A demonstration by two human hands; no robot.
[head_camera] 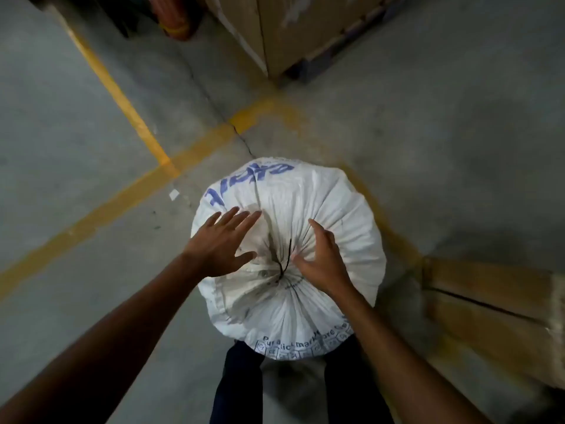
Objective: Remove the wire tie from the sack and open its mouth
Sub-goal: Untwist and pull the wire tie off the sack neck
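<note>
A full white woven sack (pixel 330 209) with blue lettering stands upright on the concrete floor in front of my legs. Its mouth is gathered into a tight bunch at the top centre, and a thin black wire tie (pixel 284 261) sticks up from the gathers. My left hand (pixel 221 243) hovers with fingers spread just left of the tie, over the sack's top. My right hand (pixel 321 261) is just right of the tie, fingers curved and apart, fingertips at the gathered folds. Neither hand holds the tie.
Yellow floor lines (pixel 122 96) cross to the left and behind the sack. A large cardboard box on a pallet (pixel 293 29) stands at the back. Another cardboard box (pixel 495 316) lies close on the right. My dark-trousered legs (pixel 238 387) are below the sack.
</note>
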